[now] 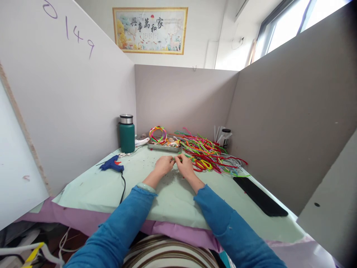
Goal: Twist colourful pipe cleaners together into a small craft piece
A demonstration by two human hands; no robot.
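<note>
My left hand [164, 165] and my right hand [184, 166] meet over the middle of the pale green table cover [92, 190]. Both have their fingers pinched together on a small green pipe cleaner piece [176, 159] held between them. Just beyond my right hand lies a tangled pile of coloured pipe cleaners [208, 152]. A metal tray [164, 146] with coiled coloured rings [157, 134] sits behind my hands. Both sleeves are blue, and a pale bangle sits on my left wrist.
A blue glue gun [112, 164] with a black cord lies at the left. A green flask [126, 134] stands at the back left. A black flat device [260, 196] lies at the right. Partition walls enclose three sides.
</note>
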